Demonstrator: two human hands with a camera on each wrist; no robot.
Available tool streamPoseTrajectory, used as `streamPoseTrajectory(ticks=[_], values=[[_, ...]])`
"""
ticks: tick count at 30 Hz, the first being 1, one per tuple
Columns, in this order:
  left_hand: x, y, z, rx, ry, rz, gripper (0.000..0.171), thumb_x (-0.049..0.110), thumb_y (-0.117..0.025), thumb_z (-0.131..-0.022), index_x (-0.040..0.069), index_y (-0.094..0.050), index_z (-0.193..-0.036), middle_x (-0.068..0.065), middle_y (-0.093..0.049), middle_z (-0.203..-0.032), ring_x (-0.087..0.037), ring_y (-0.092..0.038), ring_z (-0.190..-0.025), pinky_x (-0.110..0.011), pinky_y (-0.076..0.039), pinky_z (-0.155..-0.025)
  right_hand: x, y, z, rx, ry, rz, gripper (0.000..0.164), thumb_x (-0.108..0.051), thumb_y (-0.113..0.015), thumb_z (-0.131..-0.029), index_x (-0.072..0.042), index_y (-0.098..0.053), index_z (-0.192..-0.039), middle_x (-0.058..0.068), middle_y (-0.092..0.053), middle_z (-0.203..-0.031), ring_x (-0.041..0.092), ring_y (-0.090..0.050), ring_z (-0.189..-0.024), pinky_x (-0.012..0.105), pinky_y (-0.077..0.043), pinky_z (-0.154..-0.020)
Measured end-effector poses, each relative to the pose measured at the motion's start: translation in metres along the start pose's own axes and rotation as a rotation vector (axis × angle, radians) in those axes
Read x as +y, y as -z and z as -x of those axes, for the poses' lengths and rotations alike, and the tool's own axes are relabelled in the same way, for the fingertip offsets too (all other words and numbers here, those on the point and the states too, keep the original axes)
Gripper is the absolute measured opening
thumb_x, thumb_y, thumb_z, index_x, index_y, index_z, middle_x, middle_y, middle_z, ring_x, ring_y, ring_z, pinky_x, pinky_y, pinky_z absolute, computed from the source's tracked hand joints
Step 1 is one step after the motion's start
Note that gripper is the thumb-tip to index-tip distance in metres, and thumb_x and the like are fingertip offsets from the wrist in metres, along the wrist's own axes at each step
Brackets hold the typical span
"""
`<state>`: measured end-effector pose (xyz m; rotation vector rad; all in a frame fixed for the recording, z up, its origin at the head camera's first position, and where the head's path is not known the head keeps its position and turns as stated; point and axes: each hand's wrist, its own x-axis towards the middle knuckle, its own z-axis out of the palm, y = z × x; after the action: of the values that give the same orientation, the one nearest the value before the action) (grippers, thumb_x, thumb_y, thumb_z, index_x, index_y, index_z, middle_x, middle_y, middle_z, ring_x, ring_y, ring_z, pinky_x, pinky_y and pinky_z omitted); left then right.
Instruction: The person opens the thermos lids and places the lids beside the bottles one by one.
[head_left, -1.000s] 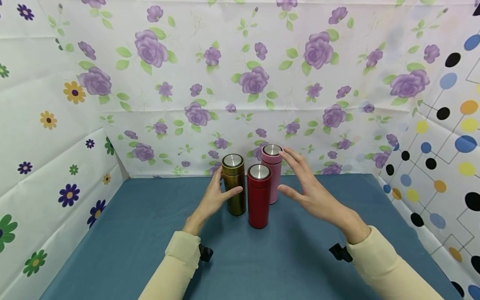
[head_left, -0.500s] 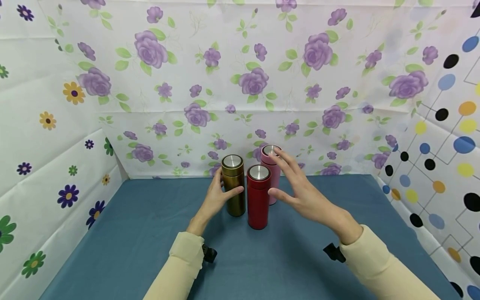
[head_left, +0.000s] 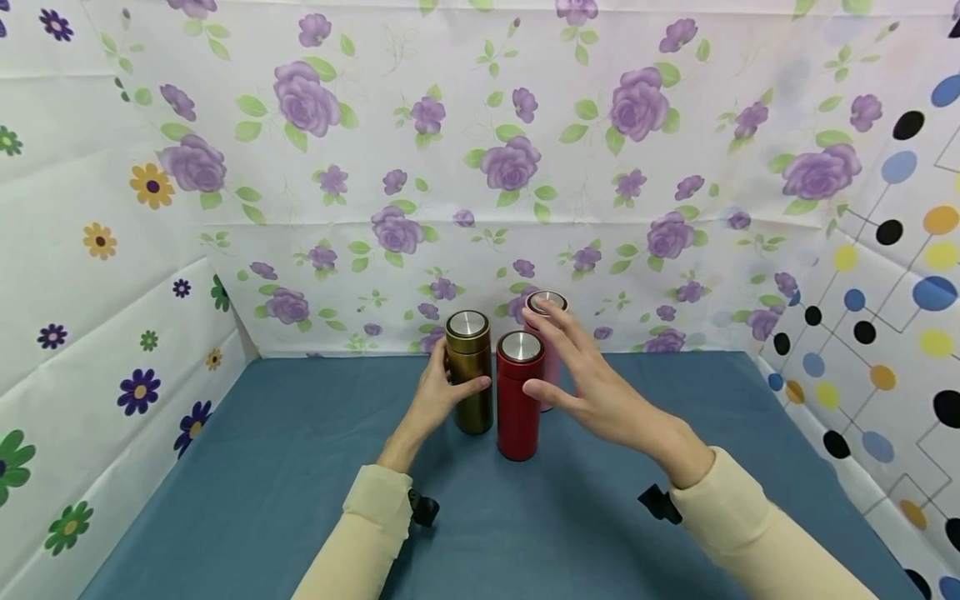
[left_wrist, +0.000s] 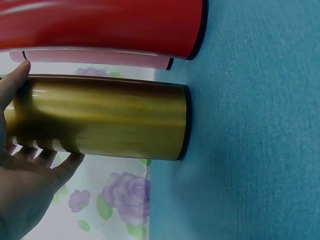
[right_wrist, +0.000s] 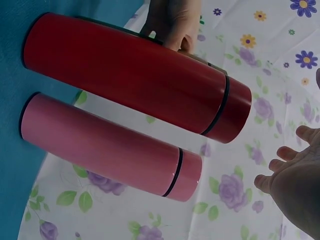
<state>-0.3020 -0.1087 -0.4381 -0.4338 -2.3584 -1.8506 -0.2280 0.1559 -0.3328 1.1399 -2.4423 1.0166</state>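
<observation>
Three thermos flasks with steel-topped lids stand upright close together. My left hand (head_left: 435, 396) holds the gold thermos flask (head_left: 474, 354), thumb in front and fingers behind; in the left wrist view the flask's base (left_wrist: 170, 122) meets the cloth. The red thermos flask (head_left: 517, 421) is nearest to me, right of the gold one. Behind it is the pink thermos flask (right_wrist: 105, 145), partly covered by my right hand (head_left: 603, 396) in the head view. That right hand hovers with spread fingers beside the red and pink flasks; the right wrist view shows it apart from both.
A blue cloth (head_left: 315, 467) covers the table. Close behind the flasks rises a flowered white backdrop (head_left: 465, 150). Patterned sheets stand along the left (head_left: 82, 317) and right (head_left: 885, 275) sides.
My right hand has shifted left, from beside the pink flask to in front of it, its thumb now near the red flask. The left hand stays at the gold flask; all flasks stay put.
</observation>
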Motion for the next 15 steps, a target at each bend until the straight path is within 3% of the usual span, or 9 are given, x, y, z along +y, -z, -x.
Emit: streamPoseTrajectory(ticks=[15], values=[[0.0046, -0.0004, 0.0013, 0.037, -0.001, -0.004, 0.086, 0.021, -0.086, -0.089, 0.015, -0.034, -0.158, -0.015, -0.050, -0.149, -0.034, -0.048, -0.139, -0.061, -0.036, -0.117, -0.0010, -0.0004, -0.0031, -0.011, 0.006, -0.014, 0.084, -0.032, -0.068, -0.103, -0.028, -0.016, -0.169, 0.000, -0.007, -0.174, 0.023, -0.006, -0.160, 0.069, -0.022, -0.120]])
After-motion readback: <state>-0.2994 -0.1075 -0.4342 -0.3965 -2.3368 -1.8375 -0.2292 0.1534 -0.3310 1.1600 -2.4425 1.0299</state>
